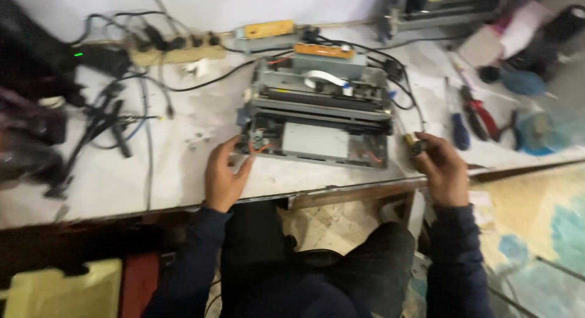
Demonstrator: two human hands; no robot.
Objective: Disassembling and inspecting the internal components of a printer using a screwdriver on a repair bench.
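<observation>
Left hand (222, 178) spread, steadying the opened printer mechanism (317, 114); right hand (442, 168) closed on what looks like a screwdriver (414, 142). Mid-disassembly; next needs tip alignment.

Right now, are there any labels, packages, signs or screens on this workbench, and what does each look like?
Yellow label: long rectangle on a grey box at the bench's back edge.
Orange strip: narrow, on top of the opened grey machine, mid-bench.
Green light: small glowing dot on a dark device, far left.
Pale box: flat, cardboard-like, back right; blurred.
No screen or sign shows.
</observation>
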